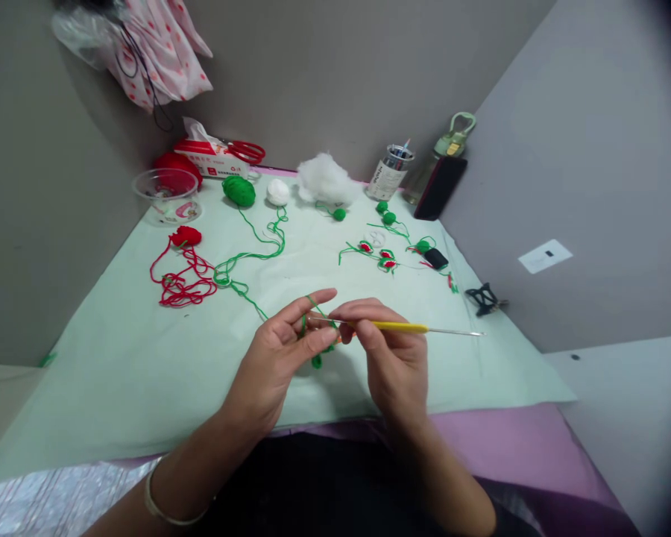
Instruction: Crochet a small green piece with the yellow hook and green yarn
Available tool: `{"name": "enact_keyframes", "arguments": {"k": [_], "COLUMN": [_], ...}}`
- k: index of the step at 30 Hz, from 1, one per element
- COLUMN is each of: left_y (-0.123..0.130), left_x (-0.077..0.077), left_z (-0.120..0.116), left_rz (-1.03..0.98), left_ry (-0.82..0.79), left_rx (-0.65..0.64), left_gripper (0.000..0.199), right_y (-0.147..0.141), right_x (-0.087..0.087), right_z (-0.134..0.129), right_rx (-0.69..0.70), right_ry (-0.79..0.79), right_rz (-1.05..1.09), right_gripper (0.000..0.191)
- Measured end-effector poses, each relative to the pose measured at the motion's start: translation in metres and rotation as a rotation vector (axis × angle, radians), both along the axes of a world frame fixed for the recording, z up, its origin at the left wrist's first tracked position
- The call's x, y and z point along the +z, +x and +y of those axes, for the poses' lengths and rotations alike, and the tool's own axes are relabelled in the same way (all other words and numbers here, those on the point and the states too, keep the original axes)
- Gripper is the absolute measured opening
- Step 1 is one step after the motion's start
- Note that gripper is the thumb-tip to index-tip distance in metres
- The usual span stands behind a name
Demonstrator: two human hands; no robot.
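My left hand (282,347) pinches a small piece of green crochet work (317,361) between thumb and fingers, its index finger stretched out with green yarn (250,298) looped over it. That strand runs back across the table to the green yarn ball (239,192). In my right hand (391,350) a crochet hook (399,327) with a yellow handle is held like a pen. One metal end of the hook meets the yarn at my left fingers; the other points right. My fingers hide most of the crochet work.
Tangled red yarn (187,287) lies left, near a clear plastic tub (168,198). At the back stand a tissue box (212,158) with red scissors (246,151), a white yarn ball (278,192), stuffing (325,181) and a pen cup (390,173). Small crocheted pieces (387,259) lie right, below a phone (440,186).
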State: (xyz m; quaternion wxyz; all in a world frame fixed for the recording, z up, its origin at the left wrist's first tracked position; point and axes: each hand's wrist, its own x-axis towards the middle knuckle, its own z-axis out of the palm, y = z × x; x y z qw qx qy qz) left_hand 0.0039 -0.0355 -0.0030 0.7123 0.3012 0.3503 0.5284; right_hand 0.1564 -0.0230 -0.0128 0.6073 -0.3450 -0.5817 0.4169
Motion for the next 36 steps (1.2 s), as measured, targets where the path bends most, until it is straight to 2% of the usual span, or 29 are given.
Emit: {"name": "enact_keyframes", "arguments": {"k": [5, 8, 10, 11, 12, 14, 17, 19, 24, 27, 31, 36], "left_y": [0.001, 0.005, 0.006, 0.006, 0.004, -0.001, -0.006, -0.005, 0.001, 0.0, -0.001, -0.001], "left_x": [-0.003, -0.008, -0.01, -0.01, -0.011, -0.009, -0.004, -0.002, -0.004, -0.007, -0.006, -0.005], "left_z": [0.0, 0.002, 0.003, 0.004, 0.005, 0.006, 0.007, 0.007, 0.005, 0.006, 0.006, 0.006], "left_rz": [0.025, -0.022, -0.091, -0.127, -0.16, -0.183, -0.146, -0.121, 0.063, 0.142, 0.173, 0.151], "left_ry": [0.024, -0.003, -0.061, -0.098, -0.128, -0.177, -0.173, -0.125, 0.03, 0.068, 0.086, 0.089], "left_rx": [0.022, 0.069, 0.037, 0.001, -0.041, -0.085, -0.06, -0.041, -0.007, -0.006, -0.009, -0.062], "left_gripper": [0.036, 0.041, 0.043, 0.042, 0.041, 0.041, 0.039, 0.037, 0.038, 0.044, 0.053, 0.055], "right_y": [-0.003, -0.007, -0.007, -0.006, -0.005, 0.001, 0.007, 0.007, 0.002, 0.003, 0.006, 0.006], "right_x": [-0.001, -0.004, -0.008, -0.008, -0.008, -0.005, 0.003, 0.005, 0.001, -0.002, -0.003, -0.003], "right_z": [-0.004, -0.009, -0.011, -0.012, -0.011, -0.009, -0.004, -0.002, 0.0, 0.003, 0.008, 0.01], "right_rx": [-0.049, -0.191, -0.268, -0.272, -0.253, -0.191, -0.091, -0.029, 0.008, 0.001, 0.028, 0.002], "right_ry": [0.088, 0.303, 0.451, 0.472, 0.444, 0.293, 0.073, 0.016, 0.015, -0.08, -0.198, -0.207], "right_rz": [-0.104, -0.398, -0.546, -0.556, -0.523, -0.351, -0.036, 0.078, -0.003, 0.056, 0.181, 0.19], "right_gripper": [0.02, 0.028, 0.038, 0.04, 0.04, 0.033, 0.023, 0.02, 0.017, 0.015, 0.012, 0.012]}}
